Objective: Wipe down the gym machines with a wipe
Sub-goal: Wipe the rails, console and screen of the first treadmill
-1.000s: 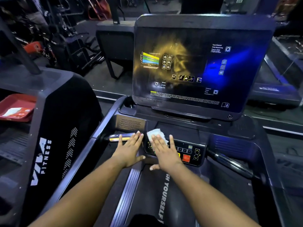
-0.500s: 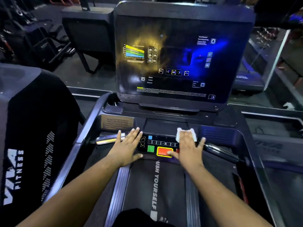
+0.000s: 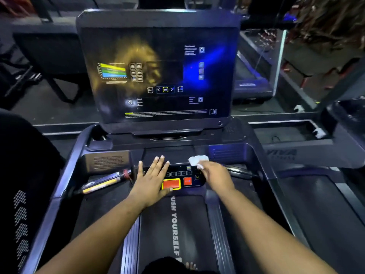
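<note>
left hand point(image 3: 151, 179) flat, fingers spread, on panel point(image 3: 177, 177) left end | right hand point(image 3: 214, 176) pressing wipe point(image 3: 197, 160) at panel right end, finger curl unclear | screen point(image 3: 158, 76) lit

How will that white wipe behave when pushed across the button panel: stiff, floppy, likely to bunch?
Probably floppy: the wipe is crumpled into an irregular wad under the right hand, not flat. Likely very light, since it sits bunched beyond the hand's fingers. It may bunch or snag further on the control panel, whose buttons break up the surface.
</note>
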A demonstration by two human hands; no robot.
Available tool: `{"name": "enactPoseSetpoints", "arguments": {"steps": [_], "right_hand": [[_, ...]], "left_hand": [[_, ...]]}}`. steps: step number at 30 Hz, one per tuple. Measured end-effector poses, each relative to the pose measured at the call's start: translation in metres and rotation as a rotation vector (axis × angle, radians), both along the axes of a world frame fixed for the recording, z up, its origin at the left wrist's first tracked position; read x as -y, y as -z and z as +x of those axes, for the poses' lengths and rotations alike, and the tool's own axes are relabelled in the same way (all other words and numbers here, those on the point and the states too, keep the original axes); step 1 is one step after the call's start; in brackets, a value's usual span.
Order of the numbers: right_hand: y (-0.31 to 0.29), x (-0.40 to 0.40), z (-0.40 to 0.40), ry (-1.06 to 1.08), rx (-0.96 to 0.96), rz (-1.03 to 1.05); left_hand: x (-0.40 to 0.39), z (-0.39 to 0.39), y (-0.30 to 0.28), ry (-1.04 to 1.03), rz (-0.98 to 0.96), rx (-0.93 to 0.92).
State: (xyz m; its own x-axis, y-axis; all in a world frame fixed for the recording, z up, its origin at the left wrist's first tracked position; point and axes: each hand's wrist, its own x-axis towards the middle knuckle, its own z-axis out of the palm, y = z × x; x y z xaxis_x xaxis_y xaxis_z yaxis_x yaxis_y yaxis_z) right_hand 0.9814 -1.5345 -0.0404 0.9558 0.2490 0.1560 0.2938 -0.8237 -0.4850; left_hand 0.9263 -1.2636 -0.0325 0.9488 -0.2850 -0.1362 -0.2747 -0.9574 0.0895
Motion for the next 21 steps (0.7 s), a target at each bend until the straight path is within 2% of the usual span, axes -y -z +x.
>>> {"name": "enactPoseSetpoints", "arguments": {"steps": [3, 5, 8, 11, 13, 16, 21], "right_hand": [[-0.013, 0.022, -0.020, 0.033, -0.137, 0.191], [-0.021, 0.036, -0.037, 0.173, -0.200, 0.406], [-0.033, 0.047, -0.068, 0.386, -0.249, 0.745], [-0.052, 0.050, -0.109, 0.486, -0.359, 1.113], [-0.061, 0.051, -0.138, 0.524, -0.346, 1.200], [-0.065, 0.050, -0.174, 0.639, -0.256, 1.229], [-0.052, 0.040, -0.197, 0.798, -0.184, 1.110]], "left_hand": [[0.039, 0.010, -0.014, 0.054, -0.036, -0.026], [0.068, 0.016, -0.023, 0.090, -0.117, -0.087], [0.110, 0.015, -0.037, 0.117, -0.413, -0.216], [0.144, 0.006, -0.052, 0.188, -0.792, -0.435], [0.160, 0.001, -0.052, 0.223, -0.942, -0.513], [0.169, -0.003, -0.031, 0.223, -1.049, -0.589], [0.159, -0.022, -0.032, 0.248, -1.048, -0.593]]}}
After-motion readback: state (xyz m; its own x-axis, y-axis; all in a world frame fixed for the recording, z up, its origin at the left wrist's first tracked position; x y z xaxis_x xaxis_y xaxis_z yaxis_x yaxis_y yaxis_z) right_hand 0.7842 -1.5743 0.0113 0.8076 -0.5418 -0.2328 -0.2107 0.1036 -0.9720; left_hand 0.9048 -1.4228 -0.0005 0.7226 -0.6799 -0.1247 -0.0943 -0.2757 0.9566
